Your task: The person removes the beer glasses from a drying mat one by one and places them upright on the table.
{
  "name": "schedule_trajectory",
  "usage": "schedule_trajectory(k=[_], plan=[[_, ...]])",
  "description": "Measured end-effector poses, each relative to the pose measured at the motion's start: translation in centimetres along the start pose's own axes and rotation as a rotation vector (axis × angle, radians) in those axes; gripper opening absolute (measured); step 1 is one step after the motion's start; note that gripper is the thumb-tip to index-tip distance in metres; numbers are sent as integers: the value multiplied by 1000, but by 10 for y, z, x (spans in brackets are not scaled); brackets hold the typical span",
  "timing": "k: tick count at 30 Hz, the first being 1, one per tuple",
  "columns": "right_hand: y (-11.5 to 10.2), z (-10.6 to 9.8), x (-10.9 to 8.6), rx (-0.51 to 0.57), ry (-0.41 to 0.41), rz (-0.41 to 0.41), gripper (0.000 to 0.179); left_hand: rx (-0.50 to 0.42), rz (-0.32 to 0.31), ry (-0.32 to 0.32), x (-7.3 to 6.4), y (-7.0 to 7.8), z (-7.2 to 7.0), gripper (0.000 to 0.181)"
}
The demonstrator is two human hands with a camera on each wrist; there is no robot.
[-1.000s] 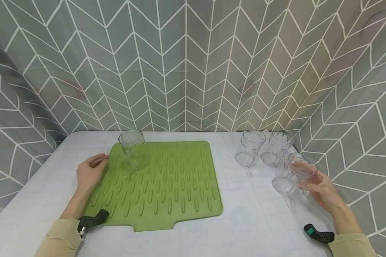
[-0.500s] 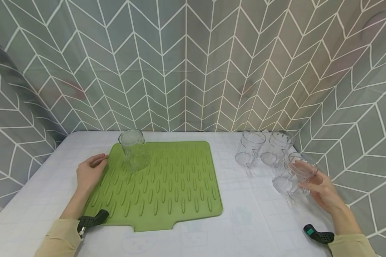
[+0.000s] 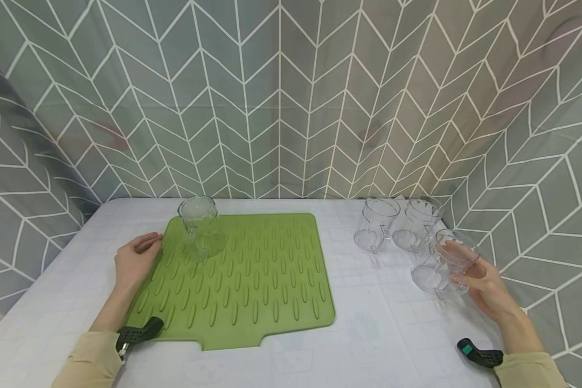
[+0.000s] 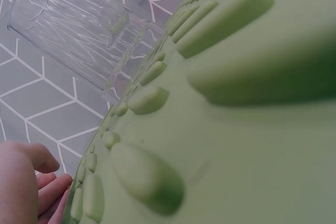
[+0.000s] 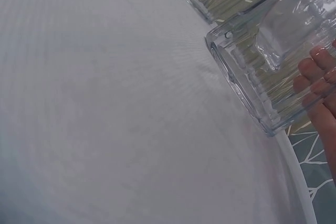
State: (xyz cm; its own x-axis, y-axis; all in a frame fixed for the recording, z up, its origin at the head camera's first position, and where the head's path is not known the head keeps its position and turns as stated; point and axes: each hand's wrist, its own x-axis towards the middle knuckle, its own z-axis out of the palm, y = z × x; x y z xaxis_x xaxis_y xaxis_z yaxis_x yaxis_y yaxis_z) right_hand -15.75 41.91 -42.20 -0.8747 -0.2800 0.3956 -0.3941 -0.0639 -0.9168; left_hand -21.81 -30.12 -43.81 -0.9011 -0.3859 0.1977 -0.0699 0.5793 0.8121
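Observation:
In the head view my right hand (image 3: 486, 286) grips a clear glass mug (image 3: 429, 276) at the right of the table, thumb on the near side and fingers behind the glass. The right wrist view shows that mug's thick base (image 5: 241, 85) close at the white cloth, with fingertips (image 5: 310, 69) seen through its wall. My left hand (image 3: 134, 263) rests at the left edge of a green ribbed drying mat (image 3: 252, 334), fingers loosely curled and holding nothing. Another glass mug (image 3: 200, 229) stands on the mat's back left corner, just beyond that hand.
Two more glass mugs, one at the left (image 3: 377, 223) and one at the right (image 3: 417, 223), stand close behind the gripped one. A white cloth (image 3: 368, 334) covers the table. Grey patterned curtains (image 3: 281, 108) rise at the back and both sides.

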Motion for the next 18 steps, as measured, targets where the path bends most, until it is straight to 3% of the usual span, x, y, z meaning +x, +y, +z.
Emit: schedule_trajectory(k=[18], plan=[[-6,3,2,54,-41,9,70,17,-4,-10,1,-2,-1,40]])
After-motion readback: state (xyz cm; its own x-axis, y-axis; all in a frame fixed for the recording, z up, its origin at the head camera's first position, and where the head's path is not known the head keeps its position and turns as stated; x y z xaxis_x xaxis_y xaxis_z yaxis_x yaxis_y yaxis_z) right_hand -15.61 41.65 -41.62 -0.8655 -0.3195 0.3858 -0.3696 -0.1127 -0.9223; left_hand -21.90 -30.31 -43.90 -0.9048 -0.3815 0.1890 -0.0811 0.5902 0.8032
